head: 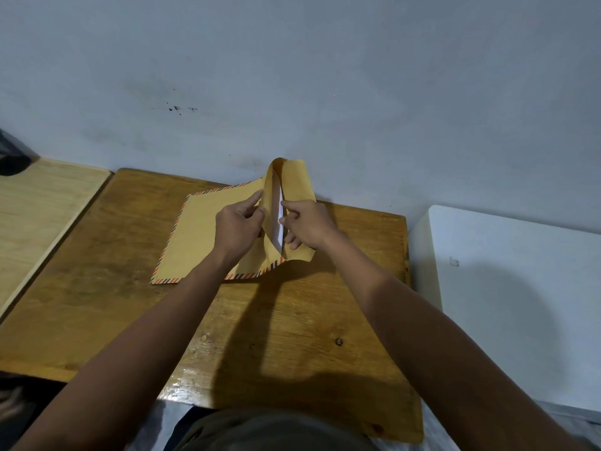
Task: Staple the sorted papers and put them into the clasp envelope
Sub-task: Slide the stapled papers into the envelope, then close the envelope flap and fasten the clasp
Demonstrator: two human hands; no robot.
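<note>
A brown clasp envelope (198, 236) with a striped border lies flat on the wooden table (292, 336), its mouth facing right and held agape. A thin white strip of the papers (278, 219) shows inside the mouth. My left hand (239, 227) pinches the upper lip of the opening between thumb and fingers. My right hand (309, 224) holds the raised flap (297, 180), its index finger pointing at the edge of the papers. No stapler is in view.
A lighter wooden table (42, 203) adjoins on the left. A white surface (520, 288) stands to the right. The grey wall (292, 76) rises right behind the envelope. A dark object (13, 157) sits at the far left.
</note>
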